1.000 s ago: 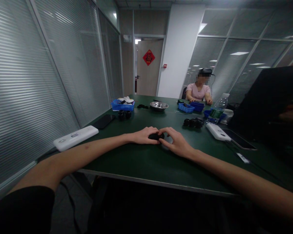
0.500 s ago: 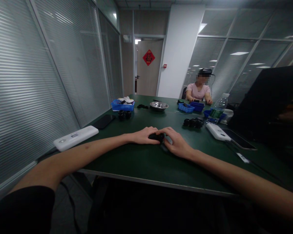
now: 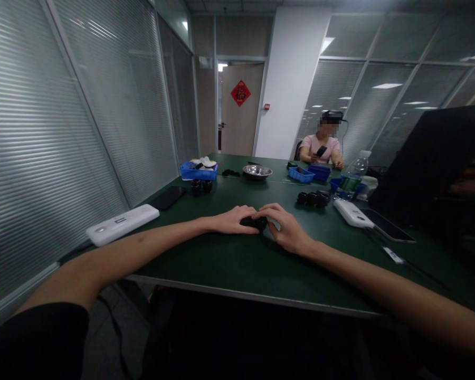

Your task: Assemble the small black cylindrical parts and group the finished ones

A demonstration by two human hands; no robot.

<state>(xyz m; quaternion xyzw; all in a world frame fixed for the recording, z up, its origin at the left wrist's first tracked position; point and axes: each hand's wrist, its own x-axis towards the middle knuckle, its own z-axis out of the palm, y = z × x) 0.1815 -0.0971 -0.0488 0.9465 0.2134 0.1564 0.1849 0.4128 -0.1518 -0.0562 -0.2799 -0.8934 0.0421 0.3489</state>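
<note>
Both my arms reach out over a dark green table [image 3: 221,264]. My left hand [image 3: 233,220] and my right hand [image 3: 284,227] meet at a small black object [image 3: 253,223] that rests on the table top. The fingers of both hands curl round it, the left from the left side and the right from above and the right. I cannot make out what the black object is.
A white power bank [image 3: 122,224] and a dark phone [image 3: 168,197] lie at the left. Black round parts [image 3: 312,199], another power bank [image 3: 352,214], a water bottle [image 3: 352,179], blue trays [image 3: 198,170], a steel bowl [image 3: 257,171]. A person in pink [image 3: 320,149] sits at the far end.
My right hand has drawn its fingers in a little tighter over the black object. The person at the far end has lifted a dark item up in front of the chest.
</note>
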